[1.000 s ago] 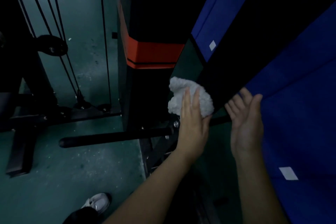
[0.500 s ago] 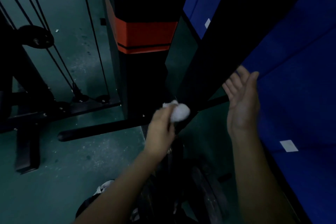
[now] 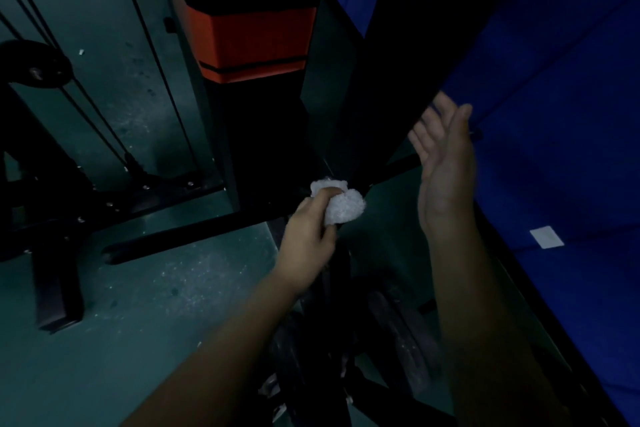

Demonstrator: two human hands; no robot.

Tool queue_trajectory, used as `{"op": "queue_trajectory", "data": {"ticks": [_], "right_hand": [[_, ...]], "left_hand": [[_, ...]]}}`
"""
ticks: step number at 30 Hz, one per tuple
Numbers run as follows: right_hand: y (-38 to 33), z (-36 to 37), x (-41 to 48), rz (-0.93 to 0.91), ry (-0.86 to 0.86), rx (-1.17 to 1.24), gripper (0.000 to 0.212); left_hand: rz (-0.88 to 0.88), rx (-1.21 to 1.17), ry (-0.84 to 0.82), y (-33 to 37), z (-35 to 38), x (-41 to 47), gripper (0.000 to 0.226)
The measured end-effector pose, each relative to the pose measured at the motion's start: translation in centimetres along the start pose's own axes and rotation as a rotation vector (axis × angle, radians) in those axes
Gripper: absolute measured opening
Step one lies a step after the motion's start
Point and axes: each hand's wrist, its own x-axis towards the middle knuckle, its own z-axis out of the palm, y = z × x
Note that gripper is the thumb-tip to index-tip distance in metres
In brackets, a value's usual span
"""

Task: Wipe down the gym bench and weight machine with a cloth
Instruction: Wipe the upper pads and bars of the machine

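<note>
Your left hand (image 3: 309,239) is closed around a bunched white cloth (image 3: 341,204), fingers curled over its near side, with the wad pressed against the dark lower edge of the black bench frame (image 3: 374,135) where that frame meets a black floor bar (image 3: 194,236). Your right hand (image 3: 445,166) holds nothing: it is spread flat, palm turned toward the left, fingers straight and close together, with the fingertips (image 3: 437,110) reaching up at the edge between the black frame and the blue padding (image 3: 561,135); whether they actually touch it is too dark to tell. The two hands are well apart, the cloth between them but nearer the left. Above the cloth an orange pad (image 3: 256,45) wraps the upright black column. To the left, thin black cables (image 3: 152,55) run down to the machine's base plate (image 3: 166,184), and a round dark pulley (image 3: 34,68) sits at the far left edge. The floor (image 3: 156,305) is a dull green, scuffed and speckled with pale dust. A small white label (image 3: 546,237) sits on the blue padding at the right.
</note>
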Motion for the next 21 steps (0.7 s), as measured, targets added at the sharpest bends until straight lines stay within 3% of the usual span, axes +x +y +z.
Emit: {"op": "queue_trajectory", "data": {"ticks": [2, 4, 6, 9, 11, 14, 18, 21], "right_hand": [[0.1, 0.0, -0.3, 0.004, -0.002, 0.011, 0.057], [0.0, 0.0, -0.4, 0.005, -0.006, 0.028, 0.064], [0.0, -0.1, -0.7, -0.006, -0.021, 0.029, 0.068], [0.6, -0.5, -1.4, -0.022, -0.036, -0.014, 0.07], [1.3, -0.9, -1.9, -0.02, -0.031, -0.036, 0.07], [2.5, -1.6, -2.7, 0.023, 0.004, -0.064, 0.057], [4.7, -1.9, -3.9, 0.108, 0.035, -0.082, 0.049], [6.1, -1.3, -5.4, 0.163, 0.019, -0.092, 0.047]], "left_hand": [[0.035, 0.106, 0.02, -0.5, -1.5, 0.3, 0.044], [-0.035, 0.14, 0.179, -0.8, -2.9, 1.5, 0.046], [-0.088, 0.144, 0.215, -1.0, -3.2, 2.9, 0.048], [-0.107, 0.224, 0.015, -1.6, -1.2, 3.7, 0.058], [-0.139, 0.406, -0.102, -2.4, 0.8, 2.8, 0.069], [-0.11, 0.652, -0.144, -3.2, 1.5, 1.5, 0.068], [0.109, 0.711, -0.117, -3.8, 1.2, 0.3, 0.051], [-0.12, 0.646, -0.281, -3.5, 1.3, -2.0, 0.038]]}}
